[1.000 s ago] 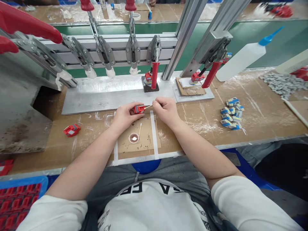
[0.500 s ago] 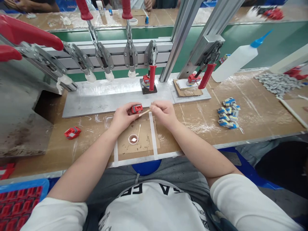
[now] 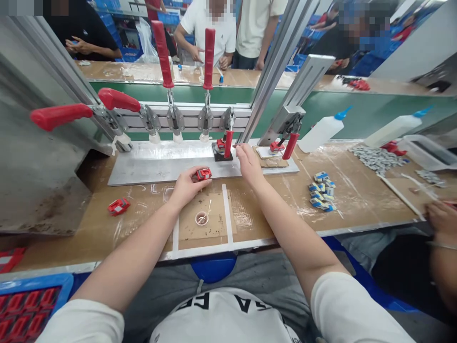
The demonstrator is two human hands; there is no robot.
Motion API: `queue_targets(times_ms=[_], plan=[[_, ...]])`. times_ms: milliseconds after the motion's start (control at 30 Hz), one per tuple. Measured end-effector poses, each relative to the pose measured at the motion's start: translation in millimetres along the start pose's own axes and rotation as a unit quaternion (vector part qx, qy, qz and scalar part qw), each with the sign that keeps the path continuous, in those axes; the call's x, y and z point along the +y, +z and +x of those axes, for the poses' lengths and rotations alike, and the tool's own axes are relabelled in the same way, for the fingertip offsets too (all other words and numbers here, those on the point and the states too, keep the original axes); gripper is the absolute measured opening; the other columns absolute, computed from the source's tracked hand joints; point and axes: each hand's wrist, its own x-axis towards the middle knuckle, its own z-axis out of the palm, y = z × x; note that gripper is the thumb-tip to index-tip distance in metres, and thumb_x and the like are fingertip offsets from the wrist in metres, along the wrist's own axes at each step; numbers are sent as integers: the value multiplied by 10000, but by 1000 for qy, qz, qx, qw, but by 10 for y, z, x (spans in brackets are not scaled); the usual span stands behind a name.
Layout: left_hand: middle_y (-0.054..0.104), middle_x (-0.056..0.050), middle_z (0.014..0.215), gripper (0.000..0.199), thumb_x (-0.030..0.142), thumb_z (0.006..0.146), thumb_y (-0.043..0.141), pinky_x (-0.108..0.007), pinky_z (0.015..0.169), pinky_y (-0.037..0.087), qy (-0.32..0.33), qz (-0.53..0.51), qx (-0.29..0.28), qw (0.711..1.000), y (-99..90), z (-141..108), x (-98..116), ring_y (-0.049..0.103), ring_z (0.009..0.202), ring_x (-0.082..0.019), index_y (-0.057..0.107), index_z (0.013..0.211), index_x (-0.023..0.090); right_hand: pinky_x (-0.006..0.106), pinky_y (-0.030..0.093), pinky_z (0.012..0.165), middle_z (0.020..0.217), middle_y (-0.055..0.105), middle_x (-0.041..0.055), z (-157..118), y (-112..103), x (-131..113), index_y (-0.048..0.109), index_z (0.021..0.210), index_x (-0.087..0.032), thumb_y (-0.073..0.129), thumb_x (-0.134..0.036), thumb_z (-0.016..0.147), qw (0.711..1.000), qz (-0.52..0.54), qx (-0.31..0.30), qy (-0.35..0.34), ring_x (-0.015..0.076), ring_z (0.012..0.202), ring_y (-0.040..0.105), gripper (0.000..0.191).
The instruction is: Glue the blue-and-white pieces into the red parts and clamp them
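Note:
My left hand (image 3: pixel 188 186) is closed around a small red plastic part (image 3: pixel 203 174) with grey sides, shaped like a toy vehicle body. My right hand (image 3: pixel 249 164) is raised at the edge of the metal base plate, fingers stretched out, with nothing visible in it. Close to its fingertips is the red handle of a toggle clamp (image 3: pixel 229 144), which presses on another red part (image 3: pixel 220 145) on a black pad. Below my hands, a small round cup (image 3: pixel 202 218) sits on taped cardboard (image 3: pixel 214 228), a cotton swab (image 3: pixel 209 206) leaning at it.
Several toggle clamps with red handles, such as one clamp (image 3: pixel 163 55), line the metal frame. A second red part (image 3: pixel 119 206) lies left. To the right are blue-and-white parts (image 3: pixel 322 191), a squeeze bottle (image 3: pixel 323 131) and grey pieces (image 3: pixel 376 159). Co-workers sit opposite and at right.
My right hand has moved away from the red part towards the clamp; the swab it held is no longer visible in it. My left hand still holds the part. The view has tilted up.

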Motion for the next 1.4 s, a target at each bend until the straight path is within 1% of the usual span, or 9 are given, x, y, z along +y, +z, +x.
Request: queue_targets(times_ms=[133,267,400,567,733,967,1200,1300,1400], plan=[[786,-59,978,537,402,747,890,-251,549,497,20,-21,3,1000,-14,-6,-14,613,638,-138,757,1222,190,368,449,829,745,600,50,235,-42,-39,429,667,-249,381,-766,1015,994,53,-94,9,216,805,564,625],[775,-41,904,536,403,752,887,-258,548,501,23,-23,-7,999,-24,-13,-24,606,619,-143,753,1222,183,390,502,750,718,592,73,351,-98,-317,344,668,-261,335,-778,1006,980,196,-17,23,248,803,637,618],[780,-41,910,533,401,762,872,-273,618,535,20,-5,-1,1000,-26,-21,-31,653,694,-168,761,1240,191,412,566,782,710,597,51,499,-84,-492,472,688,-258,539,-709,972,942,333,41,12,249,821,677,537],[795,-52,968,534,412,768,860,-323,740,582,10,17,-11,1000,-10,-11,-57,701,787,-206,773,1251,203,394,604,887,868,689,45,539,-15,-581,609,814,-271,706,-634,933,910,409,62,-2,245,1033,713,394],[802,-68,1095,542,408,752,878,-362,873,597,22,0,-10,1000,7,2,-68,736,946,-242,771,1242,204,471,591,1063,1074,722,52,558,-62,-710,658,1026,-305,628,-717,947,887,461,32,-5,268,1288,671,421],[802,-56,1044,505,383,760,877,-380,902,597,8,10,-10,1000,16,-18,-42,735,935,-240,777,1223,210,523,559,1104,1179,688,64,714,-220,-715,628,1249,-313,725,-692,877,930,360,-7,-66,320,1367,623,540],[794,-50,971,493,359,780,862,-365,848,608,-2,10,-3,1000,3,-36,-8,730,883,-233,771,1240,207,430,599,984,1178,725,44,723,-152,-319,693,1183,-306,691,-562,898,955,290,36,-51,262,1214,686,383],[795,-56,983,501,353,774,861,-353,823,605,4,7,-3,1000,-7,-31,-13,725,877,-231,772,1242,197,393,606,882,941,750,56,578,22,59,716,926,-242,624,-468,875,971,233,42,32,245,1013,727,249],[796,-61,997,511,371,764,867,-340,804,593,15,17,-7,1000,-18,-26,-27,714,865,-224,776,1234,194,407,603,922,988,791,90,486,170,344,740,896,-206,600,-438,804,960,235,-25,151,271,1062,744,286]])
